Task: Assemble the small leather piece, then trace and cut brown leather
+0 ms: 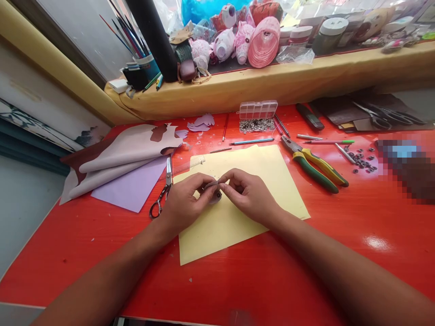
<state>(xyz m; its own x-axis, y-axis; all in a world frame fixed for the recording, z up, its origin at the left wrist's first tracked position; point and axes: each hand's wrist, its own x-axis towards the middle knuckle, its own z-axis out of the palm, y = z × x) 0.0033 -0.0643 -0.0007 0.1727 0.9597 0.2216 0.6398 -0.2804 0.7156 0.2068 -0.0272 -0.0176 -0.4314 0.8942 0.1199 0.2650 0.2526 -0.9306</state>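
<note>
My left hand (185,199) and my right hand (248,192) meet over a pale yellow sheet (238,217) on the red table (238,280). Both pinch a small greyish-lilac piece (213,190) between fingertips; its exact shape is mostly hidden by the fingers. Just left of my left hand lie small scissors (162,190), blades pointing away from me.
Folded lilac and brown sheets (125,158) lie at left. Yellow-green pliers (314,165), pencils, a clear compartment box (258,110), metal rings and dark eyelets (362,160) lie beyond the sheet. A yellow ledge (272,81) at the back carries pink pig figures, brushes and jars.
</note>
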